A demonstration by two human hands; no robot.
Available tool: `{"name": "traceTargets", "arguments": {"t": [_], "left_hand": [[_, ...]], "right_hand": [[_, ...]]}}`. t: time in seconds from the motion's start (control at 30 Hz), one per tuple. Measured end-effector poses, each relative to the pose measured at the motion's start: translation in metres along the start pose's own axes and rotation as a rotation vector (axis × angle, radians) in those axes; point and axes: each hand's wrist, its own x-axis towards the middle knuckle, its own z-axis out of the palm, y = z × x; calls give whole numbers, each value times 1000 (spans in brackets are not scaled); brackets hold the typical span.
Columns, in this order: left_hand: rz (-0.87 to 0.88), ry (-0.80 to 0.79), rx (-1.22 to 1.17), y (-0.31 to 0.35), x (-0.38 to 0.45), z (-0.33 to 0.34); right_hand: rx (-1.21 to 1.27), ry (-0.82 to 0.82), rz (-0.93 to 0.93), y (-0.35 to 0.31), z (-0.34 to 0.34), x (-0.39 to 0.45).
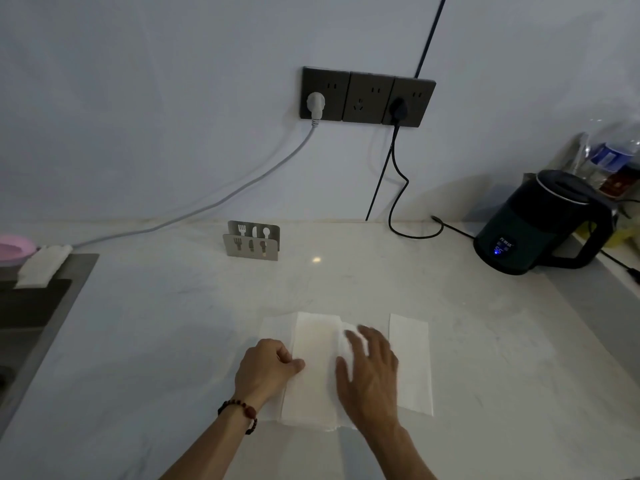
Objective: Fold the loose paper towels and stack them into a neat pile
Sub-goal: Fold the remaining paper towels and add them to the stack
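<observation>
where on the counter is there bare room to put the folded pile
Bare counter between napkin holder and kettle; also left of the left hand. Crowded around both hands, right hand, and towels.

White towels (313, 368) on pale, faintly veined marble counter (346, 282); dark green kettle (540, 223), blue-lit display; pink bowl (15, 249); dark grey sockets (367, 97), one grey plug (316, 103), one black (398, 107); steel holder (252, 241) with cutlery cutouts; reddish-brown bead bracelet (242, 412)
</observation>
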Motion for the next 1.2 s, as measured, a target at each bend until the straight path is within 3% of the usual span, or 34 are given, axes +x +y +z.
{"name": "traceTargets", "arguments": {"t": [0.07,0.17,0.3,0.43,0.57,0.7,0.87,0.93,1.03,1.2], "left_hand": [[-6,39,12,-1,-1,-2],[-44,150,98,-11,-2,-10],[-25,150,505,-29,-1,-16],[-21,81,500,-28,-1,-8],[-56,86,313,-28,-2,-8],[-38,31,-229,-7,-8,-28],[128,-166,-456,37,-21,-36],[157,-116,-544,39,-21,-29],[261,160,-215,21,-13,-15],[637,34,544,-18,-3,13]], "right_hand": [[-23,-173,-208,-10,6,2],[-26,-420,-317,-14,17,1],[-74,-562,-351,-13,13,5],[-83,-591,-340,-11,10,6],[-90,-611,-330,-8,9,6],[-87,-598,-331,-7,7,7],[-61,-558,-334,-7,11,5],[-55,-549,-356,-4,14,6],[-73,-507,-396,0,14,4],[-50,-402,-263,9,11,-1]]}}
